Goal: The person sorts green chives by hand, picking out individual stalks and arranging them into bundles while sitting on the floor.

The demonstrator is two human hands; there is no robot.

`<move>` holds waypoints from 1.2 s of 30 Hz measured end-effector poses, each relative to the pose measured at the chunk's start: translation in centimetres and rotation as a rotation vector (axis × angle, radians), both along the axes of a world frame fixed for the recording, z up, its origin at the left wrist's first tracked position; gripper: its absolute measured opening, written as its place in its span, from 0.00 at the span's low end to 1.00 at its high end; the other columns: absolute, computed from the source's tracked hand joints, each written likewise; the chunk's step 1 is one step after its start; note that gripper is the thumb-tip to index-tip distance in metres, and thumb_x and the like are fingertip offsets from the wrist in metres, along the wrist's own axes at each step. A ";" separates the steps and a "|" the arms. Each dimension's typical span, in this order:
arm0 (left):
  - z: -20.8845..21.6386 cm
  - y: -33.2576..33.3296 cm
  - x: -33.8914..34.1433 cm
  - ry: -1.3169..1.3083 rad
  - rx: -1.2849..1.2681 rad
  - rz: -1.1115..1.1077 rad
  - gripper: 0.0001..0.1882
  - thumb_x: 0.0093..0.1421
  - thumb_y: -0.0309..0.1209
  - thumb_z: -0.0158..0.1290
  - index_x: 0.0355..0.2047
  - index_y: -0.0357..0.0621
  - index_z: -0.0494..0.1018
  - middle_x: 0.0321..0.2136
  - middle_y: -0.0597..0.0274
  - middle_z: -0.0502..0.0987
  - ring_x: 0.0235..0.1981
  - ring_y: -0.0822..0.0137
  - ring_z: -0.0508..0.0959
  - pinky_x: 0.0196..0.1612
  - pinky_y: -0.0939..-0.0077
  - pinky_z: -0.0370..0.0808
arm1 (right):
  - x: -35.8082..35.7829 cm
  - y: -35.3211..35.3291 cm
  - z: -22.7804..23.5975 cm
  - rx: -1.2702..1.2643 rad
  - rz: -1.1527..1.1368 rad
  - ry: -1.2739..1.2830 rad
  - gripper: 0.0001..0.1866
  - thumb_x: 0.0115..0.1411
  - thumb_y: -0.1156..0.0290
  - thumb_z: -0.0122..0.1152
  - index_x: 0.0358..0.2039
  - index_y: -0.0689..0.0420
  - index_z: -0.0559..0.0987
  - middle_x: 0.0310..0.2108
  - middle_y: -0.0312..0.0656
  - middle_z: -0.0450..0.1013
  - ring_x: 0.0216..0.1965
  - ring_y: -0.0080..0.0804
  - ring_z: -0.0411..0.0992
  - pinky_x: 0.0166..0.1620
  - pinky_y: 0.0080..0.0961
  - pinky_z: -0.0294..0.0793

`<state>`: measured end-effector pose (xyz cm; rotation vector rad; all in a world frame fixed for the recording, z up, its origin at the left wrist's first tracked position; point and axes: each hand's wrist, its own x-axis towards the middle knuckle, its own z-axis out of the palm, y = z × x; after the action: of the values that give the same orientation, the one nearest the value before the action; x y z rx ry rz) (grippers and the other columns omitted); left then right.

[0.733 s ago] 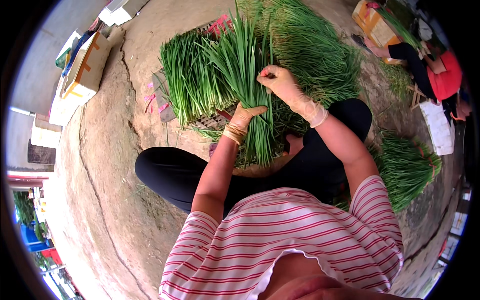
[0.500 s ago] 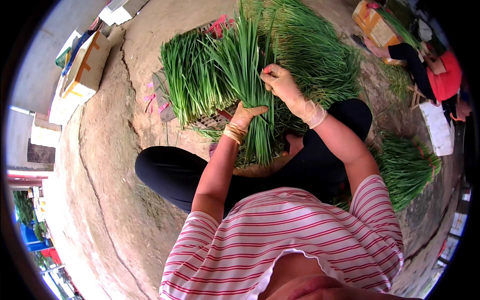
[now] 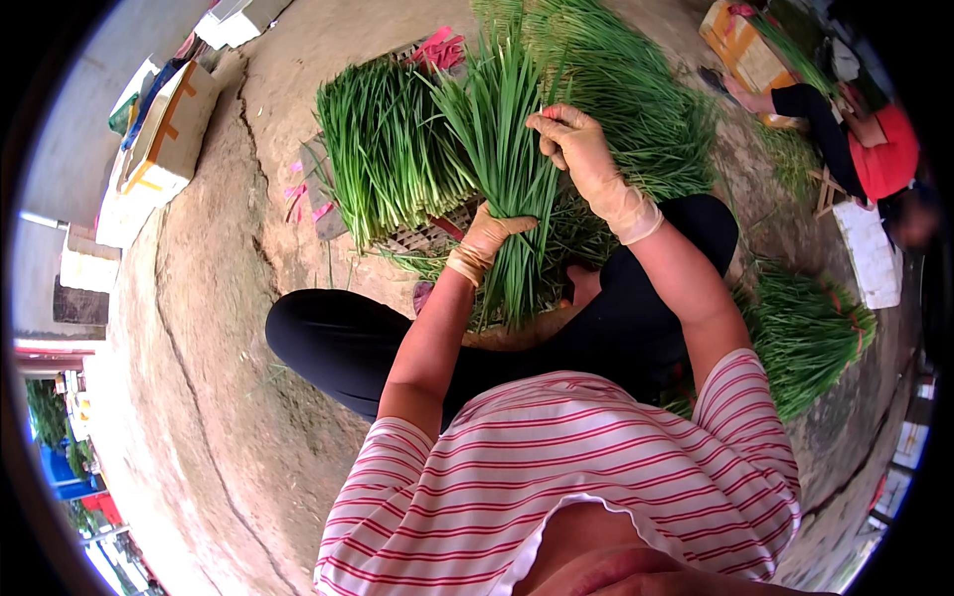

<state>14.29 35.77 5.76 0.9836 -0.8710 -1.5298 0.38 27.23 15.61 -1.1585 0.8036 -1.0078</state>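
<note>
My left hand (image 3: 487, 236), in a thin pale glove, is wrapped round a bunch of garlic chives (image 3: 497, 139). The long green leaves fan out beyond my fist, and the other end hangs down between my knees. Just right of the bunch is my gloved right hand (image 3: 578, 149), its thumb and forefinger pinched together at the edge of the leaves. A bit of red shows at those fingertips; what they hold, if anything, is too small to make out. Left of the bunch, a thick row of chives (image 3: 383, 149) lies with pale stem ends toward me, on a woven crate (image 3: 422, 238).
A large heap of chives (image 3: 636, 99) spreads at the far right. Another tied bundle (image 3: 810, 338) lies beside my right knee. Foam boxes (image 3: 174, 124) stand at the left. A person in red (image 3: 884, 149) sits at the right, near a white foam slab (image 3: 868, 253).
My right hand has shifted slightly up and right, with its fingers still pinched. The leaf tips of the held bunch have swung a little to the right; my left hand keeps its grip.
</note>
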 end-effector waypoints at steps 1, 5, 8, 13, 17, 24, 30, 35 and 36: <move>0.1 0.0 0.0 0.003 -0.009 0.005 0.24 0.41 0.18 0.60 0.42 0.39 0.70 0.36 0.64 0.75 0.36 0.69 0.74 0.43 0.74 0.70 | 0.0 -0.2 -0.1 0.001 0.005 -0.032 0.05 0.56 0.70 0.56 0.31 0.57 0.76 0.25 0.30 0.72 0.16 0.12 0.57 0.18 0.11 0.52; 1.4 0.1 0.8 0.041 0.008 0.086 0.22 0.41 0.19 0.59 0.40 0.40 0.71 0.34 0.65 0.75 0.35 0.69 0.74 0.43 0.76 0.70 | -1.4 -0.6 1.2 -0.232 -0.080 0.084 0.20 0.57 0.60 0.55 0.47 0.56 0.69 0.34 0.34 0.71 0.27 0.18 0.68 0.28 0.15 0.63; 2.0 -0.9 1.6 0.153 0.029 0.204 0.17 0.45 0.21 0.57 0.38 0.39 0.73 0.32 0.64 0.76 0.33 0.68 0.75 0.39 0.76 0.72 | -2.6 -2.1 -2.0 -0.169 0.093 0.352 0.51 0.46 0.41 0.60 0.61 0.57 0.49 0.54 0.46 0.59 0.55 0.37 0.59 0.52 0.30 0.60; 1.5 -2.8 0.9 0.417 0.036 0.468 0.19 0.51 0.31 0.59 0.42 0.41 0.70 0.35 0.61 0.75 0.35 0.66 0.76 0.38 0.71 0.75 | 0.9 2.6 -7.4 -0.203 0.582 0.439 0.54 0.39 0.51 0.71 0.59 0.65 0.52 0.55 0.47 0.58 0.57 0.34 0.54 0.58 0.25 0.53; 1.4 -2.8 0.9 0.414 0.043 0.480 0.42 0.47 0.27 0.62 0.56 0.40 0.46 0.41 0.54 0.71 0.38 0.62 0.74 0.37 0.68 0.74 | 0.2 2.4 -6.9 0.054 0.691 0.326 0.35 0.47 0.65 0.66 0.53 0.63 0.62 0.46 0.38 0.65 0.47 0.26 0.63 0.51 0.22 0.61; 2.9 -1.9 2.6 0.446 0.041 0.211 0.15 0.51 0.30 0.57 0.39 0.40 0.71 0.34 0.60 0.76 0.34 0.64 0.76 0.39 0.68 0.75 | -1.2 1.1 -6.9 0.116 0.856 0.235 0.22 0.51 0.63 0.62 0.45 0.57 0.71 0.37 0.31 0.71 0.38 0.19 0.67 0.45 0.20 0.65; 3.5 -1.2 3.5 0.444 0.025 0.032 0.17 0.50 0.28 0.56 0.42 0.40 0.71 0.35 0.61 0.76 0.35 0.65 0.76 0.38 0.70 0.75 | -1.5 1.0 -7.1 0.020 0.965 0.332 0.24 0.51 0.61 0.61 0.46 0.59 0.70 0.39 0.32 0.70 0.40 0.20 0.66 0.48 0.21 0.63; 4.2 -1.2 2.3 0.364 -0.022 0.134 0.13 0.50 0.24 0.55 0.38 0.38 0.72 0.32 0.61 0.77 0.30 0.68 0.77 0.36 0.74 0.76 | -1.1 1.3 -7.2 0.147 0.938 0.222 0.24 0.50 0.63 0.60 0.45 0.61 0.71 0.39 0.34 0.70 0.40 0.22 0.65 0.48 0.22 0.62; 4.1 -1.4 2.2 0.385 0.024 0.140 0.13 0.50 0.23 0.55 0.38 0.37 0.72 0.31 0.61 0.77 0.31 0.68 0.77 0.35 0.74 0.76 | -1.3 1.0 -7.4 0.181 0.935 0.191 0.24 0.49 0.64 0.59 0.46 0.61 0.70 0.39 0.34 0.70 0.41 0.22 0.65 0.49 0.22 0.62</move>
<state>16.47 34.34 9.88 0.7164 -0.5027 -1.5434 -0.93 28.24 8.25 -1.2808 0.3919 -0.0510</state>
